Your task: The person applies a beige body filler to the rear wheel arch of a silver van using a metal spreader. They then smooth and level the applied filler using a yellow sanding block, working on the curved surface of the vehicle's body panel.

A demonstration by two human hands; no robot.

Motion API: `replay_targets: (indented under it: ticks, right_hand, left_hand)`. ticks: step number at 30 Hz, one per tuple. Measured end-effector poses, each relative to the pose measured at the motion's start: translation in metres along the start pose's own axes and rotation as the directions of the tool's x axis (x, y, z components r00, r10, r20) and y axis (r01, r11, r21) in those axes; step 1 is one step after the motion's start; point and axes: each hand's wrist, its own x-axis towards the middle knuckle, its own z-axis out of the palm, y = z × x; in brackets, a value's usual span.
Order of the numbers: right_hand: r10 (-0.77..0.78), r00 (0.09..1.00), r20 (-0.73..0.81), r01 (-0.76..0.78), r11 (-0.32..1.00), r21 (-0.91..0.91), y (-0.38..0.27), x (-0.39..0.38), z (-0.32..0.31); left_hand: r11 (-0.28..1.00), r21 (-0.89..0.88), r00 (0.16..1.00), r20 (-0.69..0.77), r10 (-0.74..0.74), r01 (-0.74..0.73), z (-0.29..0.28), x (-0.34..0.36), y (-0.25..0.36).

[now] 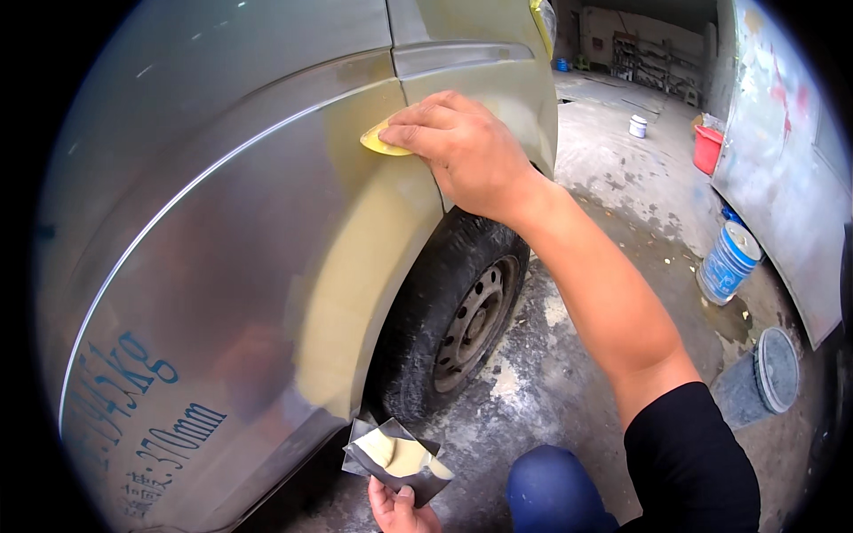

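Observation:
My right hand [462,155] presses a yellow flexible spreader [378,139] against the grey van body [240,222], just below a body crease beside a vertical seam. Pale yellow filler [342,284] covers a curved band along the wheel arch. At the bottom, my left hand [404,505] grips a dark flat plate [425,480] carrying a smear of cream paste [406,455], with thin square-edged pieces partly showing. The van's wheel [471,324] sits under the arch, right of the band.
My blue-clad knee [551,489] is low in view. Along the right stand a pale panel [777,151], a grey bucket [742,400], a blue-and-white drum [724,266], a red bucket [706,149] and a small white pail [638,126]. Shelving [657,71] stands at the back.

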Motion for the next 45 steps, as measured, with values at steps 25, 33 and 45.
replay_targets:
  ticks: [25,33,45]
  right_hand:
    - [0.067,0.965,0.255,-0.086,0.994,0.063,-0.036,-0.073,-0.031]
    - [0.037,0.991,-0.128,-0.032,0.999,0.040,0.002,0.009,-0.015]
    - [0.053,0.988,0.142,-0.068,0.992,0.103,-0.005,-0.012,-0.011]
  left_hand:
    - [0.999,-0.035,1.000,0.022,-0.022,0.023,0.001,-0.008,0.004]
    - [0.999,-0.041,0.999,0.027,0.019,-0.018,0.001,-0.012,0.007]
    - [0.999,-0.044,1.000,0.023,-0.015,0.016,-0.001,-0.003,-0.005]
